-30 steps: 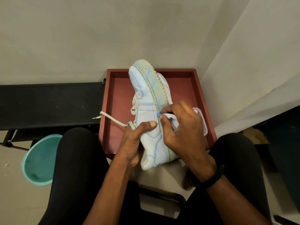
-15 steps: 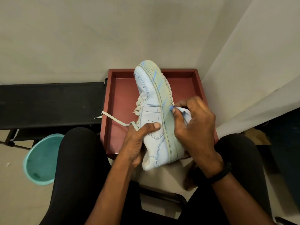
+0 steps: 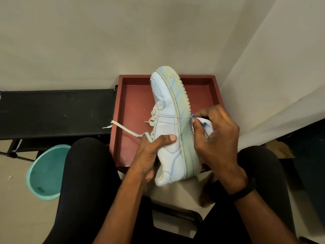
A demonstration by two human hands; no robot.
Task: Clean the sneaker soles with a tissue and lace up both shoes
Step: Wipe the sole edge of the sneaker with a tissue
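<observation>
Sneaker (image 3: 167, 127) first: it is up on its side above the red tray (image 3: 130, 103), with the toe pointing away from me and the heel close to my knees. Its sole (image 3: 185, 134) faces right. My left grip (image 3: 149, 155) is wrapped round the white top part, with the thumb flat across the side. My right grip (image 3: 216, 138) is bunched round the tissue (image 3: 206, 125). It pinches the tissue and pushes it on the bumpy edge of the sole, about halfway along the shoe.

I think this is the wiping step, and it is not near done. The sole looks grey and green with dirt from toe to heel. A loose lace (image 3: 126, 130) hangs out to the left, so lacing comes later. I cannot see a second shoe at all.

To wipe well, I would hold the shoe tight with the left grip so it does not twist when I push. I would rub in short strokes along the edge. Then I would turn the shoe so the flat bottom faces me, as I can see little of it now. I would fold the tissue to a clean bit when it gets dirty. Thin tissue may tear on the bumps, so I would press firm, not hard. I would rub over the tray, so bits of dirt fall in it.
</observation>
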